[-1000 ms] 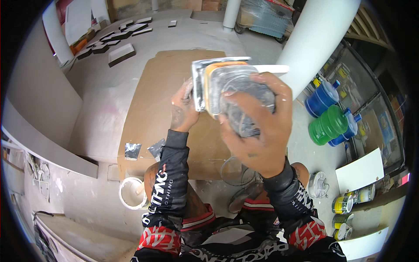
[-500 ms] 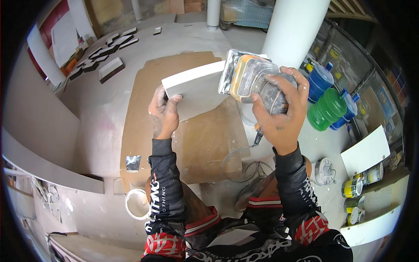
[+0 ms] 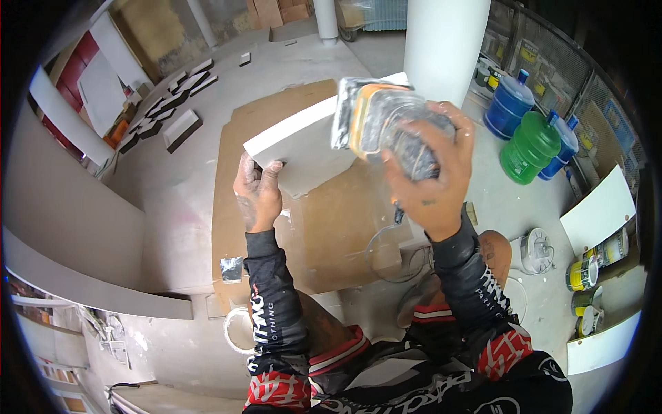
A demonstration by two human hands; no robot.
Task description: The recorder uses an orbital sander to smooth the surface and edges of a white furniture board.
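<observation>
In my right hand (image 3: 431, 165) is an orange and black electric sander (image 3: 386, 124), coated with white dust, my fingers wrapped round its body. Its flat pad is turned to the left, against or very near the far edge of a white and grey panel (image 3: 310, 148); exact contact cannot be made out. My left hand (image 3: 258, 190) pinches the panel's near left corner, thumb on the grey face and fingers behind the white edge. The panel is held up, tilted, above a brown cardboard sheet (image 3: 317, 228) on the floor. The sander's cord hangs below my right hand.
Blue and green water jugs (image 3: 531, 148) stand at the right beside a mesh screen. A white column (image 3: 445, 52) rises at the back. Several dark-sided white blocks (image 3: 183, 131) lie at far left. Paint cans (image 3: 583, 272) and a white bucket (image 3: 239, 331) are nearby.
The sander and my right hand have shifted slightly left along the panel's edge. The panel moved a little left with my left hand, and the whole view has turned slightly.
</observation>
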